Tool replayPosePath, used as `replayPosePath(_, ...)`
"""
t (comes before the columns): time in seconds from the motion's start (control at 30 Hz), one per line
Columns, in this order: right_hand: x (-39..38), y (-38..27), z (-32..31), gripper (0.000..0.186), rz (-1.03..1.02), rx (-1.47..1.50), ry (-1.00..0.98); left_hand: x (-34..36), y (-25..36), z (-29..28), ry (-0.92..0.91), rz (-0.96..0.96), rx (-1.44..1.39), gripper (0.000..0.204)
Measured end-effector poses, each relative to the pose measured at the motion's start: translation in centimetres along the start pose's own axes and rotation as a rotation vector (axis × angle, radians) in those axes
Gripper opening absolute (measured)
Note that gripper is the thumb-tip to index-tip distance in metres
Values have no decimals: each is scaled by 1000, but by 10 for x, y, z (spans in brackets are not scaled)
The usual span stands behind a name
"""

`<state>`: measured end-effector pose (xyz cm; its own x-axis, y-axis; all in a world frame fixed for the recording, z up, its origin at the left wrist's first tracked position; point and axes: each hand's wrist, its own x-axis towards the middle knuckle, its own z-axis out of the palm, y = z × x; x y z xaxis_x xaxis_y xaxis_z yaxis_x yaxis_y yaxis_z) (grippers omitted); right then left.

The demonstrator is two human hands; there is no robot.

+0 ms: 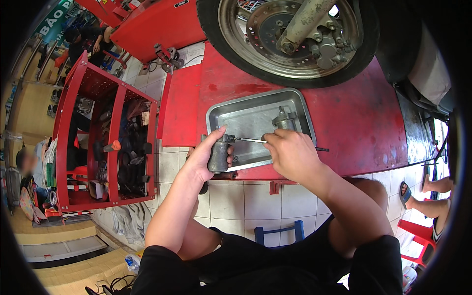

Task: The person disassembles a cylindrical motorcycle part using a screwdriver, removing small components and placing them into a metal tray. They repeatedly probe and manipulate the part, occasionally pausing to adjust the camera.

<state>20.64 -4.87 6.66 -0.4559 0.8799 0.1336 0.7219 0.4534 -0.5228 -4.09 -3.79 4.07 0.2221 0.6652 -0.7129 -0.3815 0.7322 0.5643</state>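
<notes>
My left hand (202,156) is wrapped round a grey cylindrical metal part (219,156), holding it upright over the near left edge of a steel tray (255,160). My right hand (291,156) pinches a thin rod-shaped tool (251,140), silvery toward the left. Its tip meets the upper side of the part, while a dark end sticks out to the right past my hand. In the tray, just beyond my right hand, sits another grey metal part (283,119) with a short shaft pointing up. My fingers partly hide the held part and the tool.
The tray rests on a red platform (354,123). A motorcycle wheel (290,81) with a brake disc stands beyond it. On the left is a red tool cart (69,147) with an orange-handled tool (113,146). A blue stool (280,230) is below. Other people are at the sides.
</notes>
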Motion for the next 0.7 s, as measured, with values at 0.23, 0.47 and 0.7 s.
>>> replayPosePath(0.23, 0, 1, 3, 14, 14, 34, 23, -1, 1, 1, -21, 1, 17, 38)
replayPosePath(0.47, 0, 2, 0, 13, 6, 38, 43, -1, 2, 3, -30, 0, -4, 39)
replayPosePath(0.7, -2, -1, -2, 11, 1, 7, 6, -1, 0, 1, -23, -12, 15, 39)
